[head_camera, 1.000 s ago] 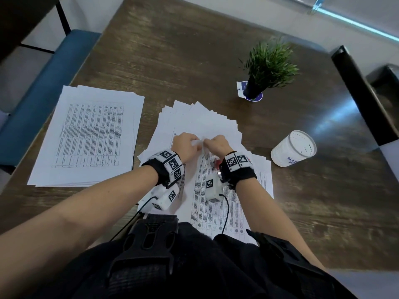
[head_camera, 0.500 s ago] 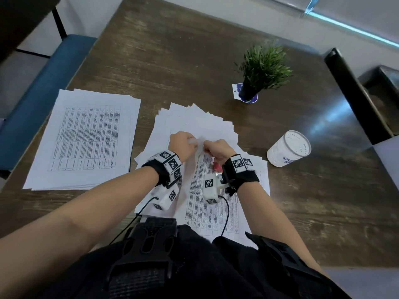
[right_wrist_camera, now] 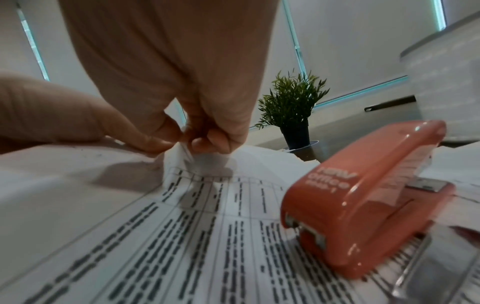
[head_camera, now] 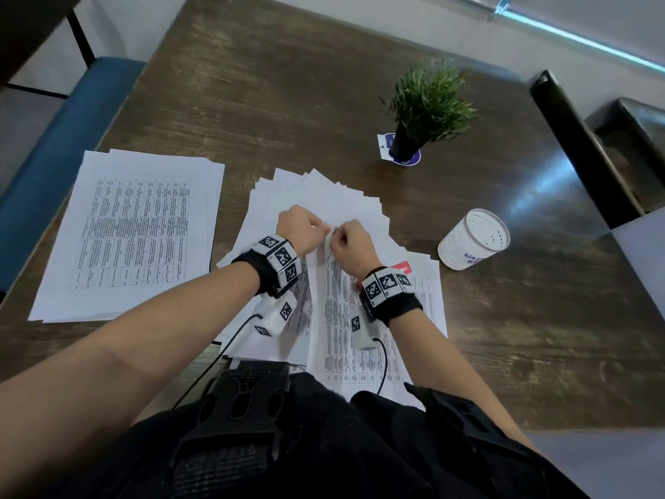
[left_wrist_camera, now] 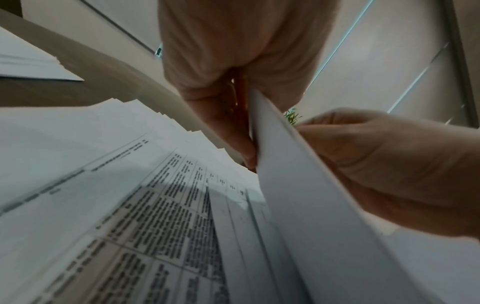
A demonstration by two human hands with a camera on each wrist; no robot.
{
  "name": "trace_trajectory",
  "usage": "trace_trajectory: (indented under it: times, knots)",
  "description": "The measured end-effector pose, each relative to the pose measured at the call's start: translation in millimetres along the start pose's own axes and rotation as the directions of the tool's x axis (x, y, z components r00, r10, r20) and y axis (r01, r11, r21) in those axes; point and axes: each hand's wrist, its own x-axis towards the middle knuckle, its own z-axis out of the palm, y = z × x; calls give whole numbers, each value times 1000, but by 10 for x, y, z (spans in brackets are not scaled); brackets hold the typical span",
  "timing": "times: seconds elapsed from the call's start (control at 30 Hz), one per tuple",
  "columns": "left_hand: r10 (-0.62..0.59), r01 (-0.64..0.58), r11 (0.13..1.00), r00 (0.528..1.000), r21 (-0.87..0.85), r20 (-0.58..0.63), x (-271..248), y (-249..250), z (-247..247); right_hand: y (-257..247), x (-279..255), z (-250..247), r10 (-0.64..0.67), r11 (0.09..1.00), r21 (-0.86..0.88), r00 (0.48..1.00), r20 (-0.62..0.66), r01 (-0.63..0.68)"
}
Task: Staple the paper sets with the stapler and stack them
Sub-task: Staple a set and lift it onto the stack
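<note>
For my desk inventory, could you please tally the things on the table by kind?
Paper piles: 2 (neat pile, fanned pile)
Staplers: 1 (stapler)
Potted plants: 1 (plant)
White cups: 1 (cup)
Total: 5

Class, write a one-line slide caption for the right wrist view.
Both hands pinch a printed sheet's top edge beside an idle coral stapler.
</note>
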Motion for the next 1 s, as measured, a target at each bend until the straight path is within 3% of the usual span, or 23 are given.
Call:
trace_trajectory:
  times: [0.13, 0.43, 0.53, 0.7, 0.83, 0.9, 0.97, 1.0]
  knots:
    - [-23, 23, 1000, 999, -14, 37, 49, -26, 21, 81, 49, -3, 103, 995, 11, 994, 20, -103]
    - [55, -53, 998, 986, -20, 154, 115, -154, 19, 144, 150, -14, 227, 955, 176, 970, 89, -240]
    - [67, -62, 997, 988, -41, 142, 106, -158, 43, 120, 158, 4, 178, 969, 149, 976, 129, -196]
    - [60, -58, 998, 996, -30, 66, 92, -117, 12, 120, 86, -20, 3, 999, 40, 993, 117, -8]
    - [-67, 67, 996, 998, 53, -4, 103, -104, 23, 78, 9, -97, -157, 987, -19, 981, 111, 160]
    - [-80, 81, 995, 997, 60, -17, 109, -98, 8, 62, -15, -98, -162, 987, -8, 986, 28, 162]
    - [-15, 14, 999, 1000, 40, 15, 133, -87, 2, 110, 13, -202, -53, 995, 69, 985, -163, 65]
    - [5, -6, 999, 1000, 31, 31, 132, -94, -3, 164, 47, -311, 23, 995, 100, 961, -277, 5]
